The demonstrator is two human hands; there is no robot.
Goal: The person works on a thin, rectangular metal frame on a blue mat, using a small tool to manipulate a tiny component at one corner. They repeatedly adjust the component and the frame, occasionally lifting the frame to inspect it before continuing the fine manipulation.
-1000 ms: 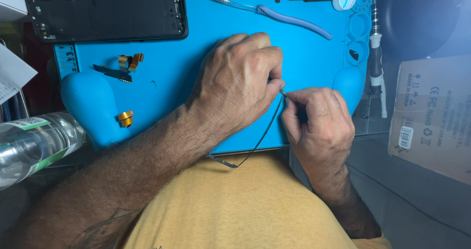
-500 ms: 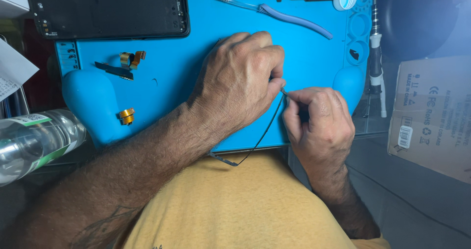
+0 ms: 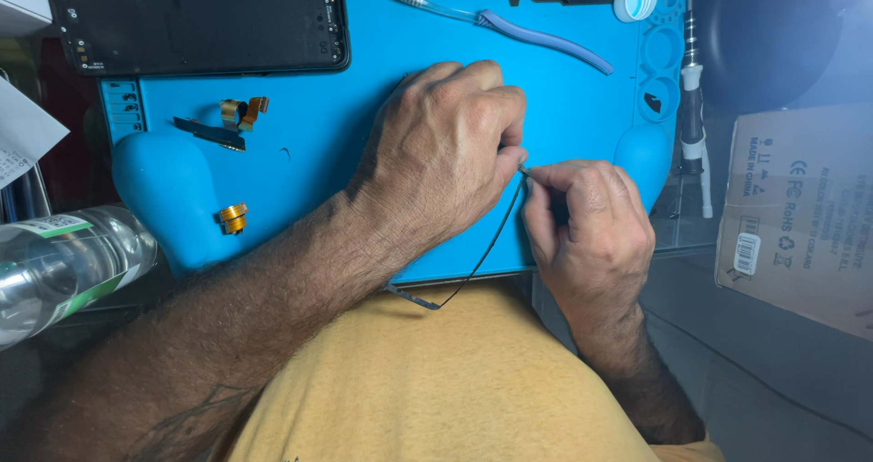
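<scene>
Black, thin and curved, the cable [image 3: 482,253] hangs pinched between left hand [image 3: 446,153] and right hand [image 3: 587,230].

On the mat [image 3: 346,125], the tablet [image 3: 195,16] lies at the far left and the toothbrush [image 3: 496,18] at the far right. Both hands [image 3: 446,153] meet near the mat's near edge, a thin cable [image 3: 482,253] hanging between them. A bottle [image 3: 64,266] lies left of the mat, a box [image 3: 800,216] right, a screwdriver [image 3: 696,116] between mat and box.

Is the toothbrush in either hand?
No: the toothbrush lies untouched at the top of the blue mat, while both hands pinch a thin dark cable.
</scene>
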